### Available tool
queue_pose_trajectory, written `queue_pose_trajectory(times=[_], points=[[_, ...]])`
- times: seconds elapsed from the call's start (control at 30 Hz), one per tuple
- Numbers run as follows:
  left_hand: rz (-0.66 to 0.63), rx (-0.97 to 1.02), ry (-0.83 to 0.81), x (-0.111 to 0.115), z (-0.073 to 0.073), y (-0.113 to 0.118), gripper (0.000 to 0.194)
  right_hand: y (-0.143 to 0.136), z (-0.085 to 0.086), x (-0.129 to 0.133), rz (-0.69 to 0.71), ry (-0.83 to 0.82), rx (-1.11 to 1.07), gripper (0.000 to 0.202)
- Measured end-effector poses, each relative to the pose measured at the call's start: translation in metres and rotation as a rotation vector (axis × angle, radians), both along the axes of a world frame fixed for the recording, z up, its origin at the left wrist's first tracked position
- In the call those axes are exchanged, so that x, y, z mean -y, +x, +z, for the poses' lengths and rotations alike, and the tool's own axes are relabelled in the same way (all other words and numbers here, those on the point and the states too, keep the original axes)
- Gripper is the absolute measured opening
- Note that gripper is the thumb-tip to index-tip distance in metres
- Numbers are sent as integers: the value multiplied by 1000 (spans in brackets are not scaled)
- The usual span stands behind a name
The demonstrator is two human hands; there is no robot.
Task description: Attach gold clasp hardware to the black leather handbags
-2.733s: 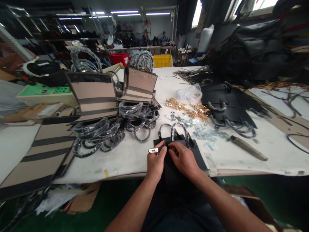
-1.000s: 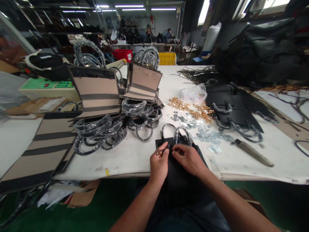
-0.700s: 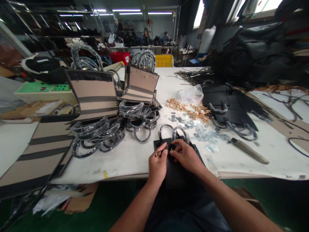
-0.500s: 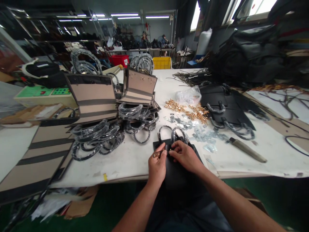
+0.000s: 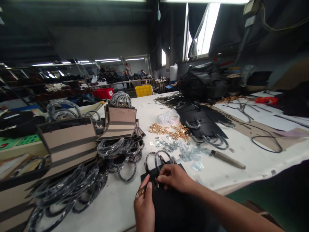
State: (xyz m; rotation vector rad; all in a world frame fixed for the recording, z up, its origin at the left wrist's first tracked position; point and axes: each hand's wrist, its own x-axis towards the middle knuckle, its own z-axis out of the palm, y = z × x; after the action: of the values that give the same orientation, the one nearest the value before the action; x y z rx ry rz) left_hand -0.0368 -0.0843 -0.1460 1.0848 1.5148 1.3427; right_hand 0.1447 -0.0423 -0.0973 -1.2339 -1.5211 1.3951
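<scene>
A black bag with ring-like plastic-wrapped handles lies at the table's near edge, under both hands. My left hand is at its left side, fingers closed round a dark strap with gold-coloured metal. From the right, my right hand pinches a small gold-coloured piece against the upper part of the bag. The fingertips of the two hands are close together. Behind the bag are loose gold-coloured pieces and thin silver plates.
Stacked open bag panels with wrapped handles stand on the left. A grey-handled tool lies to the right, before black bags. A clear plastic bag sits mid-table. Red and yellow crates are behind.
The view has turned right and tilted up, so the table sits lower and further left. My right hand's fingertips have drawn slightly away from my left, with the gold-coloured piece now showing.
</scene>
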Motion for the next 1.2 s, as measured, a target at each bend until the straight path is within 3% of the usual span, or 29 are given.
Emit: queue_pose_trajectory(times=[0.07,0.17,0.23,0.33,0.47,0.67,0.8,0.93,1.03,1.13,1.2], points=[[23,34,0,-1,-1,-1,49,22,8,-17,-93,93,65,22],[64,99,-20,-6,-5,-2,46,65,16,-57,-316,246,395,20],[110,144,-52,-12,-10,-3,44,92,17,-86,-407,271,598,21],[186,230,-101,-24,-18,-5,39,119,8,-123,-457,248,736,25],[217,356,-190,-38,-20,-6,40,122,-12,-156,-443,199,881,38],[265,529,-247,-54,7,5,33,110,-25,-183,-427,190,949,28],[266,498,-216,-58,18,11,28,116,-24,-181,-453,219,887,25],[145,371,-196,-55,19,5,41,122,-15,-163,-459,280,732,19],[70,43,-84,-50,23,-4,57,118,-6,-137,-453,298,567,23],[93,-406,213,-42,36,-9,64,104,1,-93,-390,252,288,30],[57,-640,427,-37,50,-5,57,90,1,-58,-341,173,33,30]])
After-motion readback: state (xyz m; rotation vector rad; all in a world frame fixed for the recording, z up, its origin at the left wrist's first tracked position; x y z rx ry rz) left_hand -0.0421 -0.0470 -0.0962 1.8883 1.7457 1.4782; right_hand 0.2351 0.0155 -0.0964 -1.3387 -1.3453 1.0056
